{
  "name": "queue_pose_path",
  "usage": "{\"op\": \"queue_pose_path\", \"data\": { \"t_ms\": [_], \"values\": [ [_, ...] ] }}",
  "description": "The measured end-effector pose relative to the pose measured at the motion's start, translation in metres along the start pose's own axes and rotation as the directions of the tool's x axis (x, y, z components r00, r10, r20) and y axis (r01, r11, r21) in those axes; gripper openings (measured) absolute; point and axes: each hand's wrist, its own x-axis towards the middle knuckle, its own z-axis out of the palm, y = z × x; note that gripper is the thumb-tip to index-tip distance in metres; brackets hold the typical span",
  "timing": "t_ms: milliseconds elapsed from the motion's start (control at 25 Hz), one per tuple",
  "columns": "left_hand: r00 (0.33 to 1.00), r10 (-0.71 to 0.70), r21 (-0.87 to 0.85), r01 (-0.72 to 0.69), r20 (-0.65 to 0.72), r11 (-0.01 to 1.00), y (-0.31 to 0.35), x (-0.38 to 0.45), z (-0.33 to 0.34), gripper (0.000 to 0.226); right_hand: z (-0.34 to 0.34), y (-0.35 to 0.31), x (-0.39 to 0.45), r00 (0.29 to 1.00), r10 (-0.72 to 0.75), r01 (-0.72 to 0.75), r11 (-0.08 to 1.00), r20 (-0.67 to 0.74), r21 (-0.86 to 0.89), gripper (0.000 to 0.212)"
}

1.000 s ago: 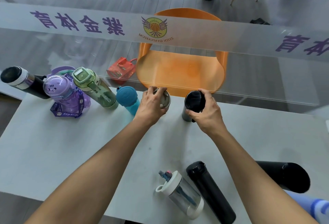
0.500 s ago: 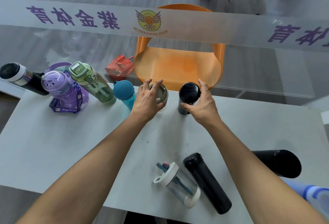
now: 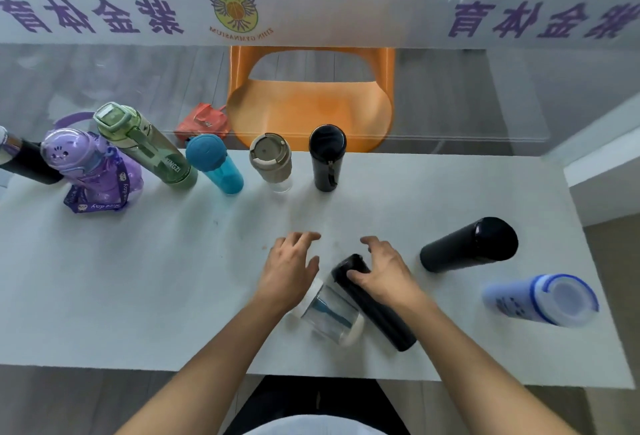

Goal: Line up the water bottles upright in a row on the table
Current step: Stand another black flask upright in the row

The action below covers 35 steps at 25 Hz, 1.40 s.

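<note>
- Black flask (image 3: 375, 306) lies on its side near the table's front edge, cap end pointing away from the person; the right hand (image 3: 382, 270) sits over its cap end, thumb against the side, fingers (image 3: 369, 240) curled but spread, not closed around it.
- Clear bottle (image 3: 329, 313) with a white lid lies touching the flask on its left; the left hand (image 3: 289, 263) hovers over its lid end with fingers (image 3: 304, 236) loosely open, holding nothing. I cannot tell whether the palm touches the lid.
- White table (image 3: 138, 279) carries a row along its far edge, all upright: a black bottle (image 3: 327, 157), a beige-lidded tumbler (image 3: 272, 161), a teal bottle (image 3: 214, 163), a green bottle (image 3: 145, 145), a purple bottle (image 3: 88, 168) with a strap, and a dark bottle (image 3: 20, 161) cut off by the left edge of view.
- Gaps in the row are small; the purple and green ones overlap in this view.
- Off to the right, well apart from the row, a wide black flask (image 3: 469, 244) and a pale blue bottle (image 3: 540, 299) stand near each other.
- Beyond the table stands a glass panel with a frosted band (image 3: 311, 15) of purple characters and a round logo.
- Behind the glass are an orange chair (image 3: 311, 102) and a red bag (image 3: 202, 121) on the floor.
</note>
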Motion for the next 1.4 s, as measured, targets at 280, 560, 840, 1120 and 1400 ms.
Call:
{"op": "queue_pose_path", "data": {
  "t_ms": [280, 560, 840, 1120, 1400],
  "values": [
    [0.996, 0.015, 0.010, -0.016, 0.083, 1.000, -0.015, -0.025, 0.020, 0.040, 0.028, 0.014, -0.018, 0.994, 0.103, -0.105, 0.979, -0.025, -0.177, 0.065],
    [0.993, 0.058, -0.133, -0.043, 0.107, 0.990, 0.005, -0.023, 0.004, 0.040, -0.018, 0.000, -0.023, 0.947, 0.088, -0.039, 0.986, -0.309, 0.160, 0.077],
    [0.966, 0.091, -0.591, 0.074, 0.244, 0.803, 0.073, 0.035, -0.012, 0.056, -0.054, -0.016, 0.002, 0.881, 0.075, 0.113, 0.926, -0.467, 0.361, 0.066],
    [0.965, 0.018, -0.619, 0.153, 0.261, 0.770, 0.101, 0.108, -0.014, 0.063, -0.086, -0.010, 0.063, 0.887, 0.140, 0.123, 0.847, -0.440, 0.518, 0.064],
    [0.972, 0.010, -0.619, 0.143, 0.236, 0.772, 0.109, 0.131, -0.010, 0.065, -0.099, -0.006, 0.091, 0.900, 0.143, 0.133, 0.808, -0.411, 0.574, 0.067]
  ]
}}
